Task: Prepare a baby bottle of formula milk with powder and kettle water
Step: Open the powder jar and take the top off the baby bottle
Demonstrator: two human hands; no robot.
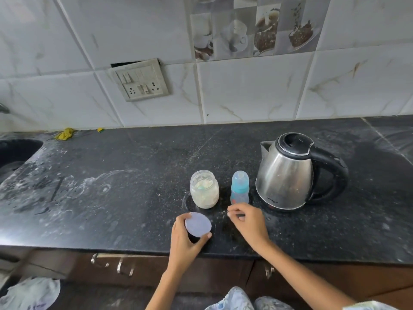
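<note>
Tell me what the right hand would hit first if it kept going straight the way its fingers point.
The right hand points up and left, toward the far side. Likely first contact is the baby bottle, just beyond its fingertips; depth is unclear, so it might pass between the bottle and the powder jar.

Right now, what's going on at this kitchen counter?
A person is getting baby formula ready. The left hand holds a round lid just above the dark counter, while the right hand rests near the capped baby bottle. The powder jar stands open beside the bottle, and the steel kettle waits, lid closed, to the right.
</note>
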